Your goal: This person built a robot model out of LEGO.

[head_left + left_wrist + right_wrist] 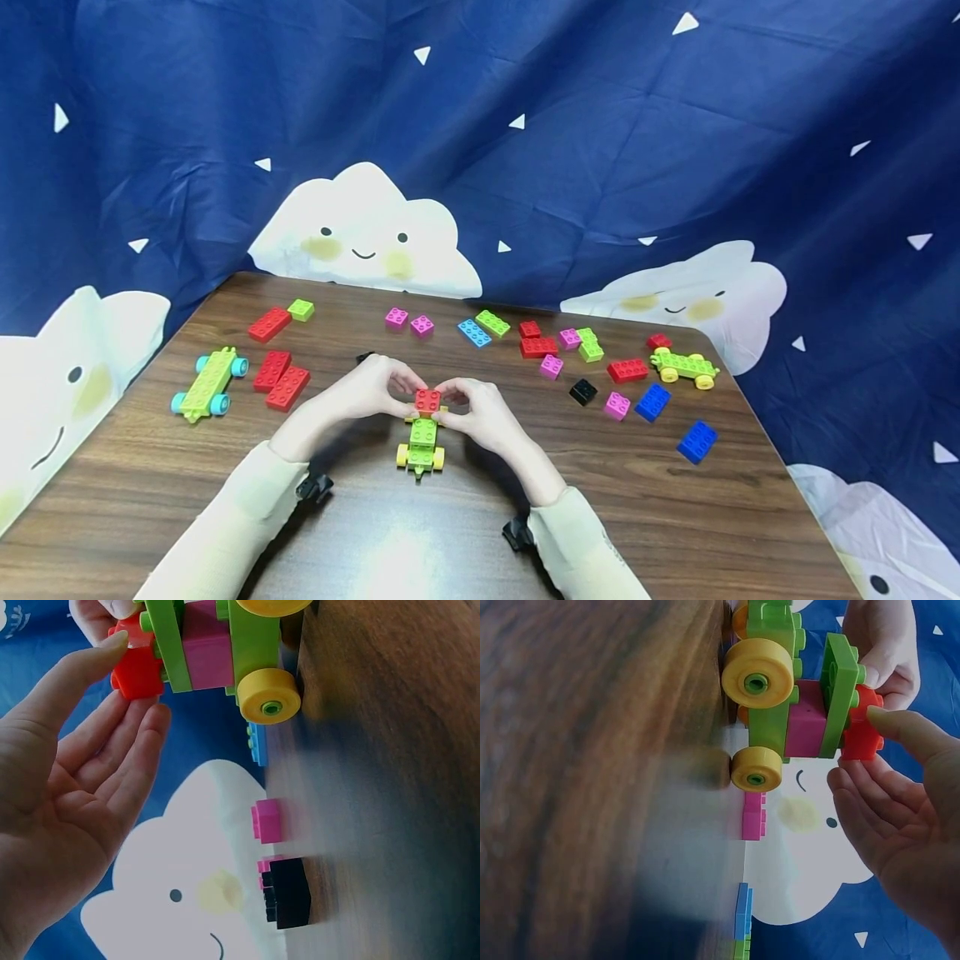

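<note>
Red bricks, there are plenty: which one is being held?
The small red brick atop the wheeled green-and-pink stack: the left hand and right hand both grip it, while the other red bricks touch neither hand.

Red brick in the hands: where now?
Head view, lower half, just left of centre: the red brick is held between left hand and right hand, right above the green plate in the left wrist view.

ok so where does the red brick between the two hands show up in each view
Head: red brick below centre, slightly left, between the left hand and right hand
Left wrist: red brick at upper left
Right wrist: red brick at upper right
Shared landmark: yellow wheels of the green build under it
</note>
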`<state>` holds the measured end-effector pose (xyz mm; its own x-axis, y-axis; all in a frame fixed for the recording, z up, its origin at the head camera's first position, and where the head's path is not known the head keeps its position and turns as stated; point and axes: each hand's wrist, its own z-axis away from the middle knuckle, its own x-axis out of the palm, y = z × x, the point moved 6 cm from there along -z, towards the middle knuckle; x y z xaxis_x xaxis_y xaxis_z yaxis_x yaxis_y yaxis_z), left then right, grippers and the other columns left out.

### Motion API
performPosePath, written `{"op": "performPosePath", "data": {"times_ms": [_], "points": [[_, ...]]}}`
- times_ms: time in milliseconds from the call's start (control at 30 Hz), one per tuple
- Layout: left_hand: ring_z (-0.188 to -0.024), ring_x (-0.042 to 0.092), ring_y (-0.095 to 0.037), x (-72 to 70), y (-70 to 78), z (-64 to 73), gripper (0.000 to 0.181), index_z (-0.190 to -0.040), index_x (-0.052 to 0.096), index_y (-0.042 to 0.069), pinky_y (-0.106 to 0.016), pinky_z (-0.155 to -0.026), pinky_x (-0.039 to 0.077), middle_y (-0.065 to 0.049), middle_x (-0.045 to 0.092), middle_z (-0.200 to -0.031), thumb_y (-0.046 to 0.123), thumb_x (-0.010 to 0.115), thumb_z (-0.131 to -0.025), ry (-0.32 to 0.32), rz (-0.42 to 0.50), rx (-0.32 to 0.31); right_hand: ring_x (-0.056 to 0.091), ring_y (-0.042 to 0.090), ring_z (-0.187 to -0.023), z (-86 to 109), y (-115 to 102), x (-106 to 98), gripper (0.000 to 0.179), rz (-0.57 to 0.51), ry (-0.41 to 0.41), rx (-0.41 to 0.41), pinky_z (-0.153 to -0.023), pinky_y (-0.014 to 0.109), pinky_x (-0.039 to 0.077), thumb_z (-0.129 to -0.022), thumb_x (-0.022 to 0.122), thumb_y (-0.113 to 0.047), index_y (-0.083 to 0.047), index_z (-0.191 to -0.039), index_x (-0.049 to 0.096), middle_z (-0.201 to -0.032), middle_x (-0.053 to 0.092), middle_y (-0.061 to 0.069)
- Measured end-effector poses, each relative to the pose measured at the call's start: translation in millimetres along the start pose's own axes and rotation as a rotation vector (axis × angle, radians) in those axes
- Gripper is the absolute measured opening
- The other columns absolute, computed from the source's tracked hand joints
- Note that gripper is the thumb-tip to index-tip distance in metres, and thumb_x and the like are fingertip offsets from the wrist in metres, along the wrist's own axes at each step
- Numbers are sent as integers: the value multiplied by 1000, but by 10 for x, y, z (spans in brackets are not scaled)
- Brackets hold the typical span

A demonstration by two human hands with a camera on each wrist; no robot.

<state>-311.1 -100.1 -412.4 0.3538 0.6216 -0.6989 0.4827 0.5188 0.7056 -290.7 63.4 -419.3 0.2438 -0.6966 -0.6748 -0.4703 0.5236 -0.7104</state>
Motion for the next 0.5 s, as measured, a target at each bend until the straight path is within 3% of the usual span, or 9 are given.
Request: {"op": "performPosePath", "data": {"times_ms": [500], "points": [[-89, 70, -19, 10, 2, -4, 32, -103, 76, 5, -33, -79, 57, -7, 76, -97, 19, 83, -76, -15, 6, -15, 68, 20, -96, -1, -37, -10, 26, 32, -18, 14, -86, 34, 54, -85, 75, -15, -5, -109, 70, -103, 73, 8]]}}
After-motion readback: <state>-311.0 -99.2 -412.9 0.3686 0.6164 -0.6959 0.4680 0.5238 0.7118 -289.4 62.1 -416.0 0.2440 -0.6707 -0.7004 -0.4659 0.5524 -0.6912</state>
